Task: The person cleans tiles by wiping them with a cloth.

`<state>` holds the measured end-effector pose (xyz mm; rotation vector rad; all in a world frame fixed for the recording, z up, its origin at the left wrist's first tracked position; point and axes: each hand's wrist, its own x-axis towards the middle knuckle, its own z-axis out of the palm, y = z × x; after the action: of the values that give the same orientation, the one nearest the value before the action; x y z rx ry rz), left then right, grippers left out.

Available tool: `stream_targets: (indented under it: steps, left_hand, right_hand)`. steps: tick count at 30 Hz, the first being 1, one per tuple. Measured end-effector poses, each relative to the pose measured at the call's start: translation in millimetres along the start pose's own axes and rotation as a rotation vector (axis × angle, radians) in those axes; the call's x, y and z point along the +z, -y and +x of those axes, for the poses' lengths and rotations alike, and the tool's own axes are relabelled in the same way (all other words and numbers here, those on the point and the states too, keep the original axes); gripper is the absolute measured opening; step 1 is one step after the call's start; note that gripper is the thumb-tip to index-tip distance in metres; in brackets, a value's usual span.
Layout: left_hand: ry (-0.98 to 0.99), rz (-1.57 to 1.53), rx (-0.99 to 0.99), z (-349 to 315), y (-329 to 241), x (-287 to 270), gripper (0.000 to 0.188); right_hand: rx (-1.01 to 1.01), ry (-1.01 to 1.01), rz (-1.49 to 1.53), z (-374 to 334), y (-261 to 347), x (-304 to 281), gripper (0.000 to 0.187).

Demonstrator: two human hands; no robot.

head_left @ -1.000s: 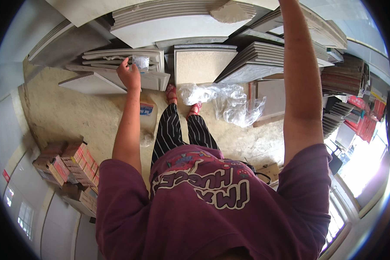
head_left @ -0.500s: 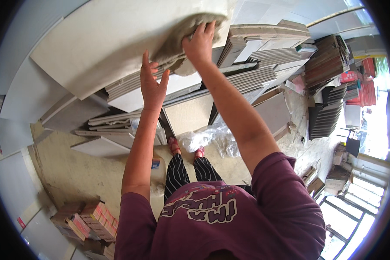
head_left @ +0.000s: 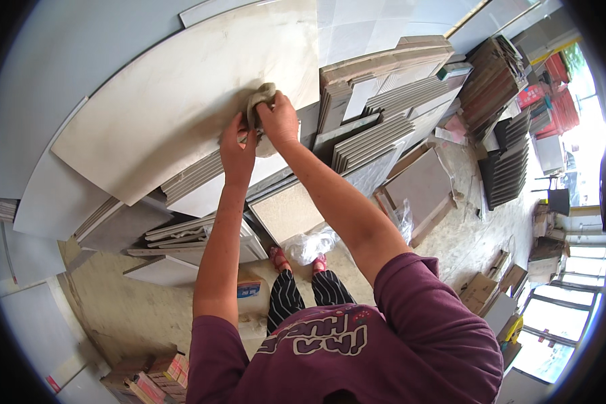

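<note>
From my remote seat, the head view, the only one I have, shows the right hand [head_left: 279,123] with its fingers closed around a bunched, grey-brown cloth [head_left: 261,101], which sits in front of the broad cream slab [head_left: 175,87], near its lower right edge. The left hand [head_left: 238,149] is just beside it, fingers bent toward the cloth's lower end; I cannot tell whether they pinch it or merely touch. I judge the step in hand to be gathering or refolding the cloth between both hands; whether it presses on the slab, I can't tell from this angle. The next move, as I read it, calls for a compact wad, a firm right grasp, and knuckles kept clear of the tile stack [head_left: 195,176] below the slab. Clear plastic wrapping [head_left: 310,246] lies by the feet, so footing wants care too.
</note>
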<state>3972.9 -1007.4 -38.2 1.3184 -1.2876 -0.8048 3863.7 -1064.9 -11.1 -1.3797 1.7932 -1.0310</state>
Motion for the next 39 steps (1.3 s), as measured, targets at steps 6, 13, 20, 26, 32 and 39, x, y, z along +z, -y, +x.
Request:
stream_targets:
  steps: [6, 13, 20, 26, 32, 39]
  left_hand:
    - [-0.085, 0.109, 0.140, -59.4, -35.0, -25.1, 0.047]
    - [-0.088, 0.084, -0.181, -188.2, 25.5, -78.9, 0.050]
    - [-0.153, 0.085, -0.392, -269.5, 48.3, -110.2, 0.052]
    - [-0.151, 0.062, -0.375, -267.6, 54.6, -103.4, 0.053]
    - [-0.122, 0.062, -0.372, -268.7, 55.3, -104.2, 0.055]
    - [-0.096, 0.066, -0.420, -292.4, 63.5, -110.2, 0.052]
  right_hand:
    - [-0.160, -0.428, 0.508, 67.4, 24.2, -57.0, 0.025]
    - [-0.328, -0.511, 0.386, 126.7, 78.7, -48.5, 0.023]
    - [-0.747, -0.437, -0.079, 53.4, 113.8, 21.7, 0.053]
    - [-1.226, -0.073, -0.511, 35.0, 92.9, 18.4, 0.049]
    - [-1.213, -0.204, -0.577, 76.0, 79.3, -24.0, 0.050]
    - [-0.873, -0.410, -0.323, 99.6, 46.9, -39.3, 0.052]
